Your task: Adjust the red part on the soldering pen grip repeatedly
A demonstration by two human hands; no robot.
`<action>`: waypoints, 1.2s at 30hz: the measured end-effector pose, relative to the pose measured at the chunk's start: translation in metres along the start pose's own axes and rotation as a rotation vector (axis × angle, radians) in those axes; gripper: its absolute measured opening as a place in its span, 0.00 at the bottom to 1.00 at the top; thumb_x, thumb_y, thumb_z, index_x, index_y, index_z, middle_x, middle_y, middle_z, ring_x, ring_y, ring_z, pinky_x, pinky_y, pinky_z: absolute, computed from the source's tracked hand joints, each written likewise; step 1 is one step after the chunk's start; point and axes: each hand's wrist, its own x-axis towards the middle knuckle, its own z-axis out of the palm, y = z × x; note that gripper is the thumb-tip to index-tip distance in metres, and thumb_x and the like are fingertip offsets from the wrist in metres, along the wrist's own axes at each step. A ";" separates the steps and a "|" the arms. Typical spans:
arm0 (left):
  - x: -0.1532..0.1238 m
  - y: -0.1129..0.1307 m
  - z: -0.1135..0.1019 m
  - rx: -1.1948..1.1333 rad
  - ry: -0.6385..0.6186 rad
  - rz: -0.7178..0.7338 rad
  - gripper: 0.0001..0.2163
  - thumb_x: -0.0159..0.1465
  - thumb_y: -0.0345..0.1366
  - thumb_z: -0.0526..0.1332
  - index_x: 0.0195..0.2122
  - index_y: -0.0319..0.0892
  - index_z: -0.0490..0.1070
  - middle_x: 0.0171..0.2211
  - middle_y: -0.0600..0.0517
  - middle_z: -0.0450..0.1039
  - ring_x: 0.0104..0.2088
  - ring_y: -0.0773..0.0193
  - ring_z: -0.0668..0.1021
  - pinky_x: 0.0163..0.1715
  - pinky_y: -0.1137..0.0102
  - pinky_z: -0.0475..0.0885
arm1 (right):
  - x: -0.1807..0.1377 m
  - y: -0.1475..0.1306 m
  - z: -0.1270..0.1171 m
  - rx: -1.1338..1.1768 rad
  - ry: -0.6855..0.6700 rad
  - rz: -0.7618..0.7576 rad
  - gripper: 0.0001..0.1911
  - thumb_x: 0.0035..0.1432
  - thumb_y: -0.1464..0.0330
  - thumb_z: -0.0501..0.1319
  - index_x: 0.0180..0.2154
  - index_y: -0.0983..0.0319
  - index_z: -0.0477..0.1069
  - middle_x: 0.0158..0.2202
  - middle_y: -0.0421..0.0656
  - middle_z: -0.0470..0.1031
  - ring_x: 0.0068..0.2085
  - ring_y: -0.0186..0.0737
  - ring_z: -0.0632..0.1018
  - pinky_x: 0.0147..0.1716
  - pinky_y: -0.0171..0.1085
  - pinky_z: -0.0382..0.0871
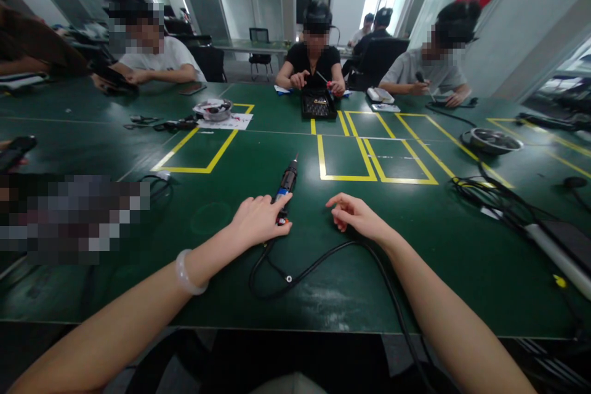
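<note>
On the green table lies a black electric screwdriver [289, 178] with a blue band, its bit pointing away from me. My left hand [258, 220] rests palm down at its left, index finger and thumb stretched across the handle; the other fingers are bent and partly hidden. The tool is not wrapped in a grip. To its right, my right hand [353, 214] is held near the tabletop, fingers loosely bent and apart, with nothing visible in it. A black cable [318, 265] loops from the screwdriver's rear end past my right forearm.
Yellow tape outlines [348, 178] mark the table. Across it, a co-worker handles a tool over a black case [318, 108]. A metal bowl [213, 109] stands back left, another dish [493, 140] at right. Coiled cables [484, 191] lie at right; co-workers sit around.
</note>
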 end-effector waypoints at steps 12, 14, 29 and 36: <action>0.039 -0.173 0.017 0.010 -0.215 -0.300 0.38 0.63 0.60 0.49 0.71 0.49 0.44 0.50 0.36 0.71 0.46 0.43 0.75 0.41 0.62 0.66 | 0.001 0.002 0.002 -0.037 -0.034 0.031 0.14 0.62 0.62 0.59 0.45 0.64 0.67 0.28 0.38 0.71 0.26 0.31 0.72 0.24 0.31 0.69; 0.043 -0.197 0.022 -0.005 -0.213 -0.349 0.39 0.64 0.60 0.50 0.71 0.47 0.44 0.51 0.36 0.71 0.44 0.46 0.75 0.41 0.65 0.64 | 0.001 0.002 0.002 -0.040 -0.035 0.033 0.14 0.62 0.61 0.59 0.45 0.64 0.67 0.28 0.39 0.71 0.26 0.31 0.73 0.25 0.32 0.69; 0.050 -0.254 0.030 -0.040 -0.052 -0.566 0.33 0.68 0.52 0.53 0.69 0.39 0.51 0.50 0.37 0.68 0.40 0.58 0.70 0.46 0.56 0.65 | 0.002 0.005 0.003 -0.041 -0.033 0.062 0.12 0.62 0.63 0.58 0.44 0.64 0.68 0.29 0.39 0.72 0.26 0.31 0.72 0.26 0.31 0.68; 0.046 -0.246 0.035 0.000 -0.017 -0.585 0.36 0.66 0.57 0.52 0.68 0.37 0.51 0.47 0.39 0.68 0.43 0.57 0.67 0.47 0.56 0.65 | 0.002 0.004 0.004 -0.048 -0.040 0.073 0.12 0.62 0.63 0.58 0.44 0.64 0.68 0.29 0.40 0.72 0.27 0.31 0.72 0.26 0.31 0.68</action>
